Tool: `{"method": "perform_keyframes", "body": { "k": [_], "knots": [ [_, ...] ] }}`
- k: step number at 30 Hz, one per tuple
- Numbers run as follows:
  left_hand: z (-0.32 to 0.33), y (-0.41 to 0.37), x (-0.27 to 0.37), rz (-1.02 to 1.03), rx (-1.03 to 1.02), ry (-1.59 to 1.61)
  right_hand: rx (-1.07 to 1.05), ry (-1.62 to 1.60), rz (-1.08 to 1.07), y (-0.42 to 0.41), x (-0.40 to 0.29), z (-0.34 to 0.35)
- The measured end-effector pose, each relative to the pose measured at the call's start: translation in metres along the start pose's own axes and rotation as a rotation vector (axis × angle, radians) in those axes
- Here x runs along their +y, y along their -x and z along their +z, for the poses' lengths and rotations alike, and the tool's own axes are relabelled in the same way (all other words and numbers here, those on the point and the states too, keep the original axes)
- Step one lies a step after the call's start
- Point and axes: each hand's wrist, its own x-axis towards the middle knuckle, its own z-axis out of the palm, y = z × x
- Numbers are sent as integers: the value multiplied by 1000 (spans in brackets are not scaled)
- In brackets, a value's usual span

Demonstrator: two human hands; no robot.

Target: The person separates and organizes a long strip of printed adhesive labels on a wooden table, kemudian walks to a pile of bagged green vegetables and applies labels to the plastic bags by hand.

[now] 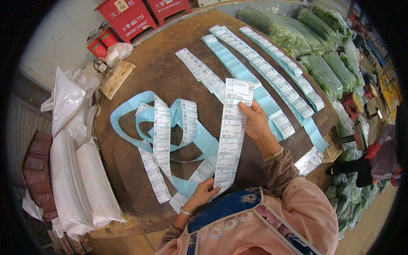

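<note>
My right hand (255,119) pinches the upper part of a strip of printed labels (229,140) at its right edge, thumb on the printed face. Lower down, my left hand (202,194) grips the same strip near my chest. The strip stands raised above a brown table (134,79). To its left lies a loose, looping pile of label strip (162,127), white and printed on one face, light blue on the back. Several flattened label strips (261,70) lie side by side beyond my right hand, some folded over with the blue backing showing.
White plastic rolls (68,181) lie along the left side, near a wooden board (118,79). Red metal boxes (129,19) stand beyond the far edge. Bagged green vegetables (287,28) are piled at the far right. A person with a red glove (372,149) is at the right.
</note>
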Motion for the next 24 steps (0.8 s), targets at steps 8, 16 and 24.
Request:
{"method": "perform_keyframes", "body": {
  "k": [8, 16, 24],
  "knots": [
    [0, 1, -4, 22, 0, -7, 17, 1, -33, 0, -4, 1],
    [-64, 26, 15, 300, 766, -224, -51, 434, -175, -10, 11, -36],
    [-158, 69, -58, -466, 1395, -1002, 89, 1050, -246, 8, 28, -75]
  ]
}}
